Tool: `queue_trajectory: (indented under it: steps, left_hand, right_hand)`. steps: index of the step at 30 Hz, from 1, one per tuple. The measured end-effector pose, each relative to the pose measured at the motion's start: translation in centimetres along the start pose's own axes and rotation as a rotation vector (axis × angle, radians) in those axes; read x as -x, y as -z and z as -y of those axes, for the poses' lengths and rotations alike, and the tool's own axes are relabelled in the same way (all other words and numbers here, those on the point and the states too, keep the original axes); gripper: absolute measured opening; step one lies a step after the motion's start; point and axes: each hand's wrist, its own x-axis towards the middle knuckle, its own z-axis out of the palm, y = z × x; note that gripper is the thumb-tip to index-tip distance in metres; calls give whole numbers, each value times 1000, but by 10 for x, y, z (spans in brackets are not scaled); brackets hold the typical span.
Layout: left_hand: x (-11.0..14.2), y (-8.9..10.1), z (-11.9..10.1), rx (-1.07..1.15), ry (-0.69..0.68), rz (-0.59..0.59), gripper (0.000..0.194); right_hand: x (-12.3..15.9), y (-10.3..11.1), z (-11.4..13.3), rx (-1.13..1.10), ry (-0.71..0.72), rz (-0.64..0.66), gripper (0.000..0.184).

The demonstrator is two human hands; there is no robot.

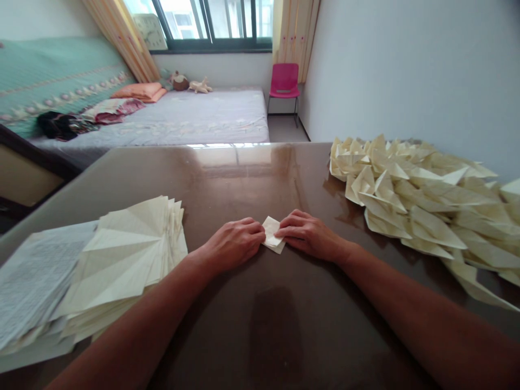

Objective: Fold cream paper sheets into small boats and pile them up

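A small folded piece of cream paper (pixel 273 234) lies on the brown tabletop between my two hands. My left hand (pixel 239 241) grips its left corner with curled fingers. On the opposite side, my right hand (pixel 306 233) has its fingers closed on the right edge, fingertips pressing the top layer. Both thumbs are largely hidden. Left of my left forearm rests a stack of creased cream sheets (pixel 122 249), fanned out. A large heap of folded paper boats (pixel 406 189) covers the right side of the table.
Printed sheets (pixel 40 276) sit under and beside the creased stack at far left. Beyond the glossy table (pixel 227 189) stand a bed (pixel 215 116) and a pink chair (pixel 284 81). A wall (pixel 406 70) runs along the right, behind the heap.
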Motion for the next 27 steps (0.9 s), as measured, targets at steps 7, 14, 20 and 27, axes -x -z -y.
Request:
queue_trajectory:
  steps: [7,14,20,27]
  left_hand:
    - [1,-4,1,201,182,-79,20]
    - [-2,-18,4,500,494,-186,16]
    - [-7,-24,-2,276,530,-217,13]
    - [-9,-25,-10,27,462,-132,23]
  right_hand:
    - [-3,-5,-10,-170,-159,-48,23]
    - [-13,-13,0,-156,-453,-102,12]
    - [-16,-20,3,-40,-468,-173,7]
    - [-18,-22,5,100,-448,-111,15]
